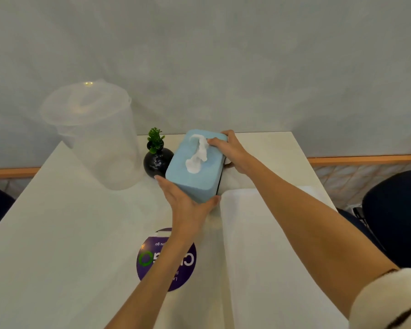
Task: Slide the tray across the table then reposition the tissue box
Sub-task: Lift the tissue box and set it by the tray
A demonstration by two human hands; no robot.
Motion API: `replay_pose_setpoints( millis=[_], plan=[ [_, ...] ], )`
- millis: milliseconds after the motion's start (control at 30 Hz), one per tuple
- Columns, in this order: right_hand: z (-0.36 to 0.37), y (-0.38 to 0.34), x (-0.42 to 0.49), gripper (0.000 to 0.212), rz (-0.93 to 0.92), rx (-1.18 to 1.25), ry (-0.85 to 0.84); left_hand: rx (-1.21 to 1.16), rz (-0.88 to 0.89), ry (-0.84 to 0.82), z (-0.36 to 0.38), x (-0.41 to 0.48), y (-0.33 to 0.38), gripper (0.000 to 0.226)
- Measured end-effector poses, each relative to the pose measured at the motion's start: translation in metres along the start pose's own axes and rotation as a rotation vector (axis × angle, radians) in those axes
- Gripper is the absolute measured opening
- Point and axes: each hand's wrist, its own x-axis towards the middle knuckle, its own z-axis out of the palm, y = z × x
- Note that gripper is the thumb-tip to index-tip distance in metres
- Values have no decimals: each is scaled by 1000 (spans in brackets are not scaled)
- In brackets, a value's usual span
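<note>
Centrally, the blue tissue box (195, 167) is gripped at both ends: the left hand (185, 205) is clamped on its 6 o'clock end, the right hand (230, 150) on its 1 o'clock corner. The white tray (271, 257) is seen at 5 o'clock on the table (57, 233), the black vase (157, 162) touching the box at 9 o'clock.

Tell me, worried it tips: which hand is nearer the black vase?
Left. The left hand nearly touches the vase; the right hand grips the tissue box's far side.

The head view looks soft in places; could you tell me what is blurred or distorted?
Head view: the clear lidded container looks smeared and ghostly, the white tray washes out, the table edges splay from wide-angle distortion; the tissue box stays sharp.
</note>
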Motion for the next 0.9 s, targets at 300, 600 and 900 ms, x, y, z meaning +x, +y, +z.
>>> replay_pose_setpoints(
  millis=[300,600,900],
  plan=[
    [-60,8,-20,51,-120,93,188,100,146,-101,9,31,37,138],
    [-119,42,-9,59,-54,69,391,61,106,-471,49,109,58,91],
    [-131,70,8,66,-43,83,472,56,6,-628,77,140,57,91]
  ],
)
